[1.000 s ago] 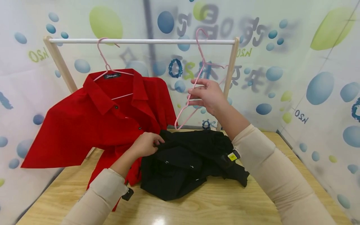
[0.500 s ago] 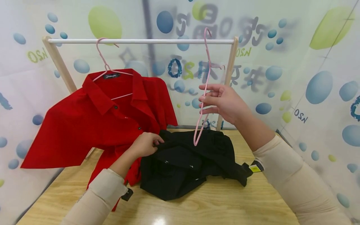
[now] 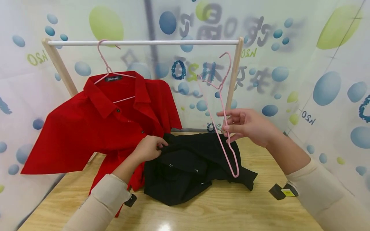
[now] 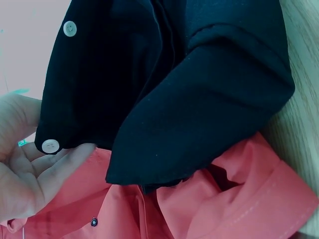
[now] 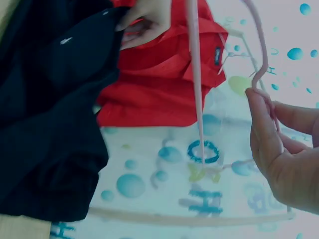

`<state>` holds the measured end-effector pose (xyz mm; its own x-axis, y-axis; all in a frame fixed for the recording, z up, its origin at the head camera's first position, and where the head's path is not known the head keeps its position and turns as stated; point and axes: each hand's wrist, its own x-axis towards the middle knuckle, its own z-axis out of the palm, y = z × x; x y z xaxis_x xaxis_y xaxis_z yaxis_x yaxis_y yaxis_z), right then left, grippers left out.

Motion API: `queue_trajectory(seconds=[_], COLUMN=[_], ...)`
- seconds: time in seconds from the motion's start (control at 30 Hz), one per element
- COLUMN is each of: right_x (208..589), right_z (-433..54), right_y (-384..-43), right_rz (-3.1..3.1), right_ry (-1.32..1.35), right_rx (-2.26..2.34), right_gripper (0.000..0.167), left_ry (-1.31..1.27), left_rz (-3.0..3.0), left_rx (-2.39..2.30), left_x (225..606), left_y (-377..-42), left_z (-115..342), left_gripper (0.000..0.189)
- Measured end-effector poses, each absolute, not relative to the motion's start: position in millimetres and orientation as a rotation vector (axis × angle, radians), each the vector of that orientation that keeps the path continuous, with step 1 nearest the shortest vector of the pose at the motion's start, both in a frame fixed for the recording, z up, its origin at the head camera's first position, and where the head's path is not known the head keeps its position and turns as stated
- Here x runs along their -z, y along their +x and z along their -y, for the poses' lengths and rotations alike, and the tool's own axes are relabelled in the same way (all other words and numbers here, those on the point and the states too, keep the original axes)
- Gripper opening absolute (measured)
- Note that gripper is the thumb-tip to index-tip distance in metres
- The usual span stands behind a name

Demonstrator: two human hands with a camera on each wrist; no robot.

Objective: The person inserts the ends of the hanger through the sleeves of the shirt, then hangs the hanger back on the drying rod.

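Observation:
A black shirt (image 3: pixel 185 173) lies crumpled on the wooden table. My left hand (image 3: pixel 151 148) pinches its upper left edge. In the left wrist view, the fingers sit behind the buttoned edge of that shirt (image 4: pixel 199 109), beside a white button (image 4: pixel 51 146). To the right, my right hand (image 3: pixel 248 125) holds a bare pink clothes hanger (image 3: pixel 221 87) by one side, thumb and fingers around the wire. The hanger is tilted upright, its hook at the top and its lower end overlapping the shirt's right part in the head view.
A red shirt (image 3: pixel 115 128) hangs on another pink hanger (image 3: pixel 102 56) at the left of the rack's white bar (image 3: pixel 162 42). Its lower part drapes onto the wooden table (image 3: pixel 231 208) beside the black shirt. A patterned sheet (image 3: pixel 289 96) stands behind the rack.
My right hand has brought the pink hanger down and to the right, away from the rack's bar, and turned it. My left hand stays at the black shirt's edge.

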<state>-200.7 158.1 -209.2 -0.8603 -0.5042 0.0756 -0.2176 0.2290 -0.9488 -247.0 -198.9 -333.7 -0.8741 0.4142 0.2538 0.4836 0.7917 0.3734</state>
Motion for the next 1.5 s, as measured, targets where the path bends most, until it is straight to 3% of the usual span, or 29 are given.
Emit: queue_trajectory(seconds=[0.33, 0.57, 0.87, 1.13, 1.5], right_x=[241, 258, 275, 291, 308], right_z=[-189, -212, -229, -216, -177], right_y=[-188, -177, -164, -161, -159], right_rz=[-2.746, -2.948, -3.27, -3.39, -3.263], right_ry=[-0.767, -0.967, -1.101, -0.905, -0.951], right_rx=[1.35, 1.175, 0.609, 0.273, 0.502], right_gripper=[0.037, 0.027, 0.032, 0.027, 0.016], left_ry=[-0.635, -0.523, -0.397, -0.427, -0.574], left_rz=[2.793, 2.757, 2.706, 2.594, 2.311], left_rx=[0.669, 0.657, 0.711, 0.609, 0.432], left_x=[333, 329, 315, 309, 312], left_y=[-246, -247, -245, -235, -208], left_z=[198, 197, 200, 191, 155], left_gripper=[0.025, 0.024, 0.021, 0.02, 0.021])
